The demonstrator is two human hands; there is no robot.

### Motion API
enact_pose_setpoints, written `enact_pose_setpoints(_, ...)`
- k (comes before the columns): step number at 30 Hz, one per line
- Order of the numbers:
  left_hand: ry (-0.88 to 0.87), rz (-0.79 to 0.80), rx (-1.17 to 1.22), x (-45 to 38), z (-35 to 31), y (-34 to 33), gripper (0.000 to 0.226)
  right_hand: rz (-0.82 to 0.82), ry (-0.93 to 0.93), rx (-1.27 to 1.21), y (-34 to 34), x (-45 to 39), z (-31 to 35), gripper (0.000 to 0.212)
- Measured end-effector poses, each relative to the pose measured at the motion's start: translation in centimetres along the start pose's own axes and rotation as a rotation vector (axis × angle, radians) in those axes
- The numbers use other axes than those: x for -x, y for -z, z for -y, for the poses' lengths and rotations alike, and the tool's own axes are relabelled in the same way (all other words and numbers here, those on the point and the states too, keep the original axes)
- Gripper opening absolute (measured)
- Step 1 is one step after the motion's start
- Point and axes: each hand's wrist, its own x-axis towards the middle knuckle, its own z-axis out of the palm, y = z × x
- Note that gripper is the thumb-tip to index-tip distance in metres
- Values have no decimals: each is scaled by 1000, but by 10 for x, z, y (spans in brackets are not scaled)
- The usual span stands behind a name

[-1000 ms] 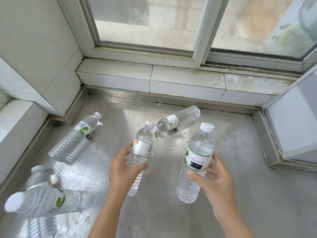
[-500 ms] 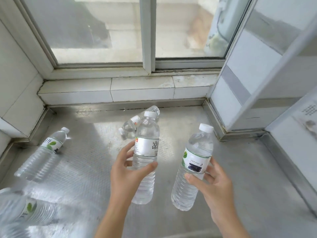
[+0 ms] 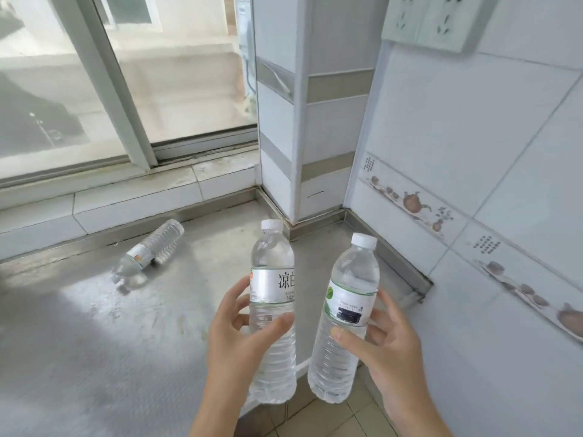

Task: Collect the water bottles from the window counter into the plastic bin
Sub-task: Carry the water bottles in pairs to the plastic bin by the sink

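My left hand (image 3: 235, 339) grips a clear water bottle with a silver-white label (image 3: 273, 298), held upright above the counter's front edge. My right hand (image 3: 386, 348) grips a second clear bottle with a green and white label (image 3: 348, 307), upright and slightly tilted, just right of the first. One more bottle (image 3: 148, 250) lies on its side on the steel window counter (image 3: 94, 326), near the tiled sill. The plastic bin is not in view.
A white tiled pillar (image 3: 303, 121) rises at the counter's back right corner. A tiled wall (image 3: 473, 216) with sockets (image 3: 438, 20) stands on the right. The sliding window (image 3: 110, 89) runs along the back. Floor tiles (image 3: 315, 417) show below the counter's edge.
Both hands have lifted their bottles and carried them right, past the counter's front edge. My view has swung right, so the bottles on the left of the counter have left the frame.
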Motion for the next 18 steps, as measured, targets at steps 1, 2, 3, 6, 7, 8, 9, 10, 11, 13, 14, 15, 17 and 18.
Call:
enact_pose_setpoints(1, -6, 29, -4, 3, 0, -7, 76, -30, 7, 5, 9, 5, 2, 83)
enact_pose_setpoints(2, -11, 55, -3, 5, -2, -13, 75, -58, 18, 13, 17, 11, 4, 83)
enact_pose_setpoints(3, -19, 81, 0, 5, -5, -19, 76, -89, 29, 16, 24, 16, 7, 84)
enact_pose_setpoints(6, -58, 178, 2, 2, -14, -34, 81, -188, 46, -16, 40, 31, 18, 86)
enact_pose_setpoints(7, -74, 221, -3, 1, -17, -39, 80, -232, 48, -23, 44, 36, 20, 88)
enact_pose_setpoints(8, -89, 265, -5, 0, -20, -43, 78, -278, 49, -23, 48, 40, 22, 88)
enact_pose_setpoints(9, -104, 313, -7, -1, -22, -47, 76, -324, 52, -27, 52, 45, 24, 87)
enact_pose_setpoints(10, -116, 360, -8, -1, -25, -51, 76, -367, 51, -32, 55, 50, 25, 85)
enact_pose_setpoints(11, -128, 407, -10, -1, -27, -54, 76, -408, 53, -37, 59, 55, 26, 85)
enact_pose_setpoints(13, -145, 504, -3, 2, -29, -62, 78, -487, 59, -52, 66, 66, 25, 87)
enact_pose_setpoints(14, -148, 548, 5, 5, -28, -66, 79, -529, 59, -66, 70, 71, 24, 89)
enact_pose_setpoints(15, -152, 585, 11, 7, -27, -71, 81, -569, 61, -86, 74, 77, 24, 90)
enact_pose_setpoints(17, -159, 641, 5, 15, -24, -82, 85, -649, 60, -106, 82, 91, 23, 94)
enact_pose_setpoints(18, -161, 675, 5, 20, -22, -88, 87, -687, 57, -108, 87, 99, 23, 94)
